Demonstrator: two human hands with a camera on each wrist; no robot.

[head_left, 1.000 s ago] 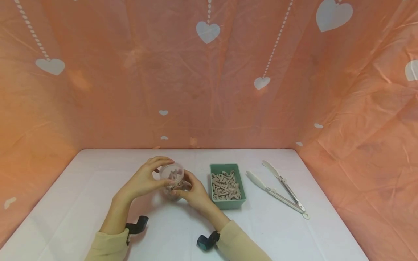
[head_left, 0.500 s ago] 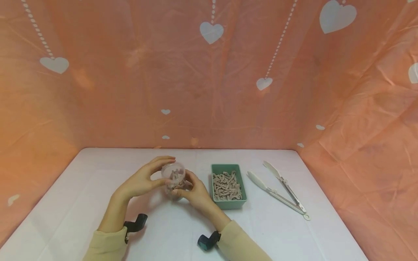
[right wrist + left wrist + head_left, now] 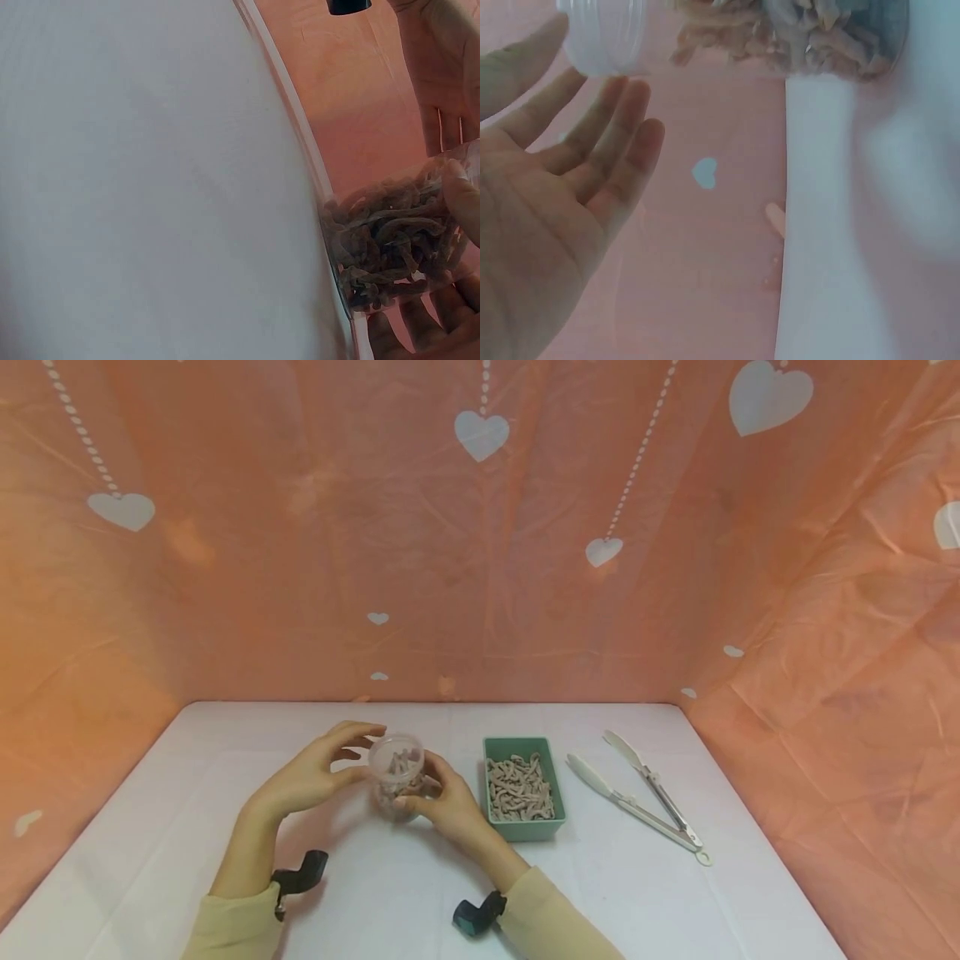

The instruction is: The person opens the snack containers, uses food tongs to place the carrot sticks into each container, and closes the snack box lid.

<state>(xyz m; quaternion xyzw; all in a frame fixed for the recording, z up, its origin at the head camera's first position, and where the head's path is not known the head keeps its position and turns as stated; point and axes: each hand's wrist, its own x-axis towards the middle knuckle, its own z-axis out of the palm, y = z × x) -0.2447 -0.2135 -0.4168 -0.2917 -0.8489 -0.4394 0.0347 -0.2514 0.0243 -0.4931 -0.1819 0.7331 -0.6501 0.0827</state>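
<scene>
A clear plastic jar (image 3: 392, 792) with a translucent ribbed lid (image 3: 607, 37) stands upright left of the table's middle. Greyish-brown twisted strips fill its lower part, seen through the wall in the right wrist view (image 3: 397, 244). My right hand (image 3: 452, 806) grips the jar from the right, thumb in front and fingers round the far side. At the lid's left, my left hand (image 3: 311, 774) has loosely bent, spread fingers with nothing held in them; in the left wrist view its fingertips (image 3: 649, 135) lie close beside the lid.
A green rectangular tub (image 3: 525, 832) of similar twisted strips stands right of the jar. Farther right lie spread tongs (image 3: 637, 810) with pale tips. A white cloth covers the table (image 3: 615, 902), and an orange curtain (image 3: 480, 568) with white hearts surrounds it.
My left hand has come off the lid and shifted left, its fingers loosening. The right hand keeps its grip, and the jar stays in place.
</scene>
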